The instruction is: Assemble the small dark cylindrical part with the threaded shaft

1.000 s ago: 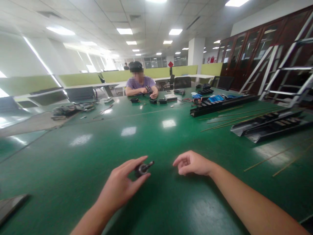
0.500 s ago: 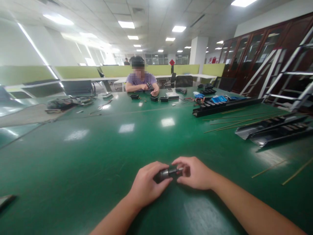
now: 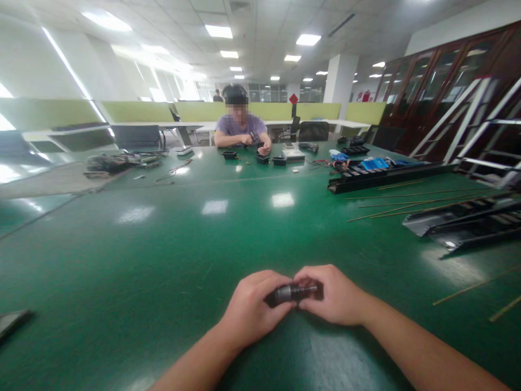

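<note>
A small dark cylindrical metal part (image 3: 290, 293) with a thin shaft lies sideways between my two hands, low over the green table (image 3: 171, 239). My left hand (image 3: 254, 314) wraps around its thicker left end. My right hand (image 3: 334, 296) pinches the thin shaft end with its fingertips. Both hands are in the lower middle of the view, touching each other around the part.
A person in a purple shirt (image 3: 240, 127) sits at the far side, handling small black parts (image 3: 262, 158). Long black trays (image 3: 382, 175) and thin rods (image 3: 411, 203) lie at the right. A ladder (image 3: 480, 130) leans far right. A dark flat object (image 3: 12, 321) lies at the left edge.
A second ago only my left hand held the part and my right hand hovered apart. My right hand has since closed on the shaft end, and both hands shifted right.
</note>
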The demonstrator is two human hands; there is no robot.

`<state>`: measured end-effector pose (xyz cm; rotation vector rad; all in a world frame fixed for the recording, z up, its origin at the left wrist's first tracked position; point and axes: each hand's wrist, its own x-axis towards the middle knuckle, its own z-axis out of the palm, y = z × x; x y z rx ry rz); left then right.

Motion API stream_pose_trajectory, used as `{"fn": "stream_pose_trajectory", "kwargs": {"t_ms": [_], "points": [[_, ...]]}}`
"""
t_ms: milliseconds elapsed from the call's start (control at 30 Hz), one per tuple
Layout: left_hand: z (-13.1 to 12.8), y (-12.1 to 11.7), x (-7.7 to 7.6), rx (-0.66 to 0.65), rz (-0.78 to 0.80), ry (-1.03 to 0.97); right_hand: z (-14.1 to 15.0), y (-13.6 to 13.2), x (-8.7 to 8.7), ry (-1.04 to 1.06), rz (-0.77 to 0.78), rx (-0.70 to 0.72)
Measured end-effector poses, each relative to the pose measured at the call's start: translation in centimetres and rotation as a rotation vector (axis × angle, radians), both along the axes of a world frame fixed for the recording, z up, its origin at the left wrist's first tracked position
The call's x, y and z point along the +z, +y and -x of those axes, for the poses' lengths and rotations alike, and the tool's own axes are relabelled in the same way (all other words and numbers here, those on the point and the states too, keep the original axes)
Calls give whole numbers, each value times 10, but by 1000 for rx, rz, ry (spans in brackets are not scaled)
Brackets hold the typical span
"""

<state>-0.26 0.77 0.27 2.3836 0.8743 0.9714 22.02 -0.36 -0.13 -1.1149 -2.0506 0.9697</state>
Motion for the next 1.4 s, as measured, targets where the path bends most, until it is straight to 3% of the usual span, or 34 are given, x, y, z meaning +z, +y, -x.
{"fn": "stream_pose_trajectory", "kwargs": {"t_ms": [667, 1400], "points": [[0, -2, -4, 92, -4, 14, 3, -3, 4, -19, -143, -6], [-4, -3, -6, 136, 62, 4, 4, -2, 0, -39, -129, -42]]}}
